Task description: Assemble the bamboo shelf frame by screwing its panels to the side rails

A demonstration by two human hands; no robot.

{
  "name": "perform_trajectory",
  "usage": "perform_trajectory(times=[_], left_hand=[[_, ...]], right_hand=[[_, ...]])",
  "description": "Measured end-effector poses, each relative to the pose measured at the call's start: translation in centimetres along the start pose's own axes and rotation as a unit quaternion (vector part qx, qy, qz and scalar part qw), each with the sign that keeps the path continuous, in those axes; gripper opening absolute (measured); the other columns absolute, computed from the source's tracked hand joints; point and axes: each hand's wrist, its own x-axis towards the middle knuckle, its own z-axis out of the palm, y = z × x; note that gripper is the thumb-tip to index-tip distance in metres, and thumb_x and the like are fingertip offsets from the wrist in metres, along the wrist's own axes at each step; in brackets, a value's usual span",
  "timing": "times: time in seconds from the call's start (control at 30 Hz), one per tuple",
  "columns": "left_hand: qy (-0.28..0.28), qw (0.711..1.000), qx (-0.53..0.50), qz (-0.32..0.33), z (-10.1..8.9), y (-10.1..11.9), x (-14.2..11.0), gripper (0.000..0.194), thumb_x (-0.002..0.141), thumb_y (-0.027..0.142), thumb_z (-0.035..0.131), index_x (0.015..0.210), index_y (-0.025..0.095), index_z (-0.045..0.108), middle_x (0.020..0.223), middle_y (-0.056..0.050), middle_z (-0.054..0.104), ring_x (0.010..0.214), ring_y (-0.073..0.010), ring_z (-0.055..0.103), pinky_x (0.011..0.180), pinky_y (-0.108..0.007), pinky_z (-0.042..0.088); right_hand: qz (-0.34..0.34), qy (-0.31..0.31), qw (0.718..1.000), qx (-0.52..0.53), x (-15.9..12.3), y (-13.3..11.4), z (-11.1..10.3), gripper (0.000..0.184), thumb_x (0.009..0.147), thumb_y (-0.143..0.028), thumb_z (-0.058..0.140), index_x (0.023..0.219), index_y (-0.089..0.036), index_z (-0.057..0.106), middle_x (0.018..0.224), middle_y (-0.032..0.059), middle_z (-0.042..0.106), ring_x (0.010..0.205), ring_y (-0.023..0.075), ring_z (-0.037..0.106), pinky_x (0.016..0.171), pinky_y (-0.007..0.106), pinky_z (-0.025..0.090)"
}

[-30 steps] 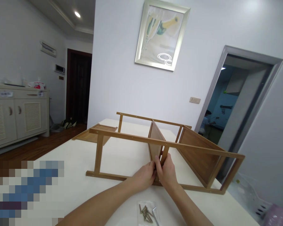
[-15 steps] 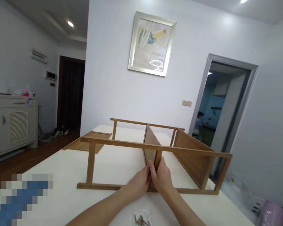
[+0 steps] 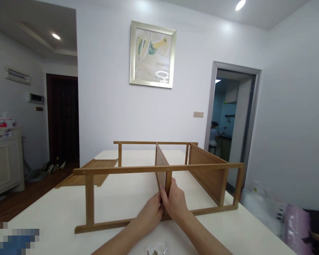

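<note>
A brown wooden shelf frame [image 3: 138, 170] lies on its side across a white table. Its middle shelf board [image 3: 162, 166] stands upright between the near and far side frames. My right hand [image 3: 177, 200] wraps the near end of this board, with the thumb on its left face. Just left and lower, my left hand [image 3: 150, 210] is closed at the same end, its fingertips close to the right thumb and partly hidden. Whether a small part sits between the fingertips cannot be seen. Another shelf board [image 3: 207, 177] spans the frame's right end.
A loose wooden panel [image 3: 90, 173] lies at the table's left. A clear bag of screws [image 3: 156, 250], with a hex key, is at the near edge. Plastic wrap and a pink roll [image 3: 295, 226] sit right of the white table [image 3: 53, 216]. A person [image 3: 214, 136] is beyond the doorway.
The camera view has turned to the right and levelled, so everything appears further left. Both hands keep their place at the near end of the middle shelf board.
</note>
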Motion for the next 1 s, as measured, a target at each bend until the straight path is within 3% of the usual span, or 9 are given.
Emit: perform_trajectory(times=[0.3,0.5,0.7,0.87,1.0], left_hand=[[-0.003,1.0,0.018,-0.013,0.4,-0.1,-0.1,0.031,0.088,0.016,0.04,0.113,0.016,0.056,0.114,-0.011,0.065,0.105,-0.0233,0.06,0.095,-0.036,0.043],[-0.003,0.999,0.031,-0.019,0.4,-0.2,-0.1,0.026,0.088,0.017,0.039,0.107,0.017,0.056,0.109,-0.011,0.065,0.1,-0.0213,0.06,0.092,-0.034,0.043],[-0.002,0.999,0.035,-0.037,0.4,0.0,-0.2,0.02,0.088,0.017,0.037,0.093,0.017,0.057,0.097,-0.009,0.066,0.09,-0.0196,0.061,0.086,-0.032,0.045],[-0.005,0.998,0.039,-0.039,0.5,-0.4,-0.2,0.022,0.09,0.022,0.037,0.099,0.017,0.057,0.099,-0.01,0.066,0.09,-0.0212,0.061,0.088,-0.034,0.045],[-0.012,0.999,0.032,-0.017,0.5,-0.6,-0.1,0.029,0.091,0.024,0.039,0.113,0.017,0.056,0.112,-0.012,0.064,0.102,-0.024,0.059,0.094,-0.038,0.043]], right_hand=[[-0.043,-0.034,0.998,0.041,-0.2,1.6,-0.2,0.031,0.091,-0.049,0.043,0.094,-0.018,0.046,0.066,0.0013,0.059,0.054,0.0167,0.054,0.051,0.025,0.033],[-0.041,-0.079,0.991,0.099,-0.5,2.5,0.1,0.024,0.09,-0.045,0.046,0.089,-0.021,0.043,0.064,-0.0019,0.056,0.052,0.0142,0.05,0.051,0.024,0.032],[-0.021,-0.08,0.993,0.08,-1.0,2.3,0.7,0.022,0.087,-0.041,0.049,0.093,-0.021,0.043,0.064,-0.0016,0.056,0.055,0.0163,0.053,0.052,0.025,0.032],[-0.016,-0.052,0.995,0.085,-0.9,2.0,0.4,0.034,0.086,-0.041,0.05,0.11,-0.017,0.042,0.07,0.0002,0.06,0.057,0.0176,0.055,0.052,0.026,0.034],[-0.031,-0.037,0.995,0.085,-0.9,1.6,0.2,0.034,0.089,-0.041,0.046,0.112,-0.017,0.043,0.07,0.0007,0.06,0.056,0.0177,0.055,0.052,0.027,0.035]])
